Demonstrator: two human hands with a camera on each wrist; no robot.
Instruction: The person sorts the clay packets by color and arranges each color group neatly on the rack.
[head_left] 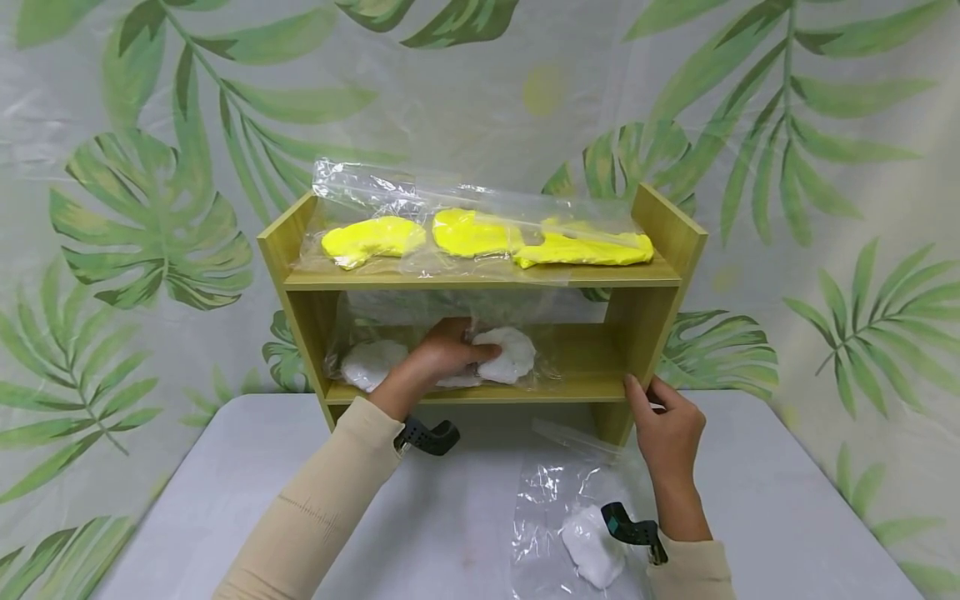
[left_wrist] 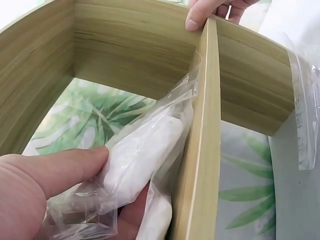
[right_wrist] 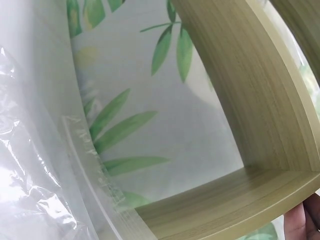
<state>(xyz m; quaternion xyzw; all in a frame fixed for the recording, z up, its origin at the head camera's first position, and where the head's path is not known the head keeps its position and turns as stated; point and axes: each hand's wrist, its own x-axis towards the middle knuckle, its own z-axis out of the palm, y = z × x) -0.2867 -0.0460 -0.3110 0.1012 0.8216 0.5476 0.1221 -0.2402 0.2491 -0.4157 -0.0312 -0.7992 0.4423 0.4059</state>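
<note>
My left hand (head_left: 442,350) reaches into the lower tier of a small wooden shelf (head_left: 495,398). Its thumb and fingers pinch a clear plastic bag holding a flattened white, clay-like lump (head_left: 510,357); the left wrist view shows this white lump (left_wrist: 142,155) between the thumb and the fingers beneath. Another bagged white lump (head_left: 373,363) lies left of the wrist, and a further one is mostly hidden behind the hand. At the shelf's right side panel my right hand (head_left: 671,425) grips the front edge, its fingers (right_wrist: 296,222) partly in sight in the right wrist view.
On the top tier lie clear bags with yellow lumps (head_left: 375,240), a second yellow lump (head_left: 474,232) and a third (head_left: 585,248). Another bagged white lump (head_left: 594,546) rests on the white table (head_left: 465,533) in front of the shelf. A leaf-patterned cloth (head_left: 480,100) hangs behind.
</note>
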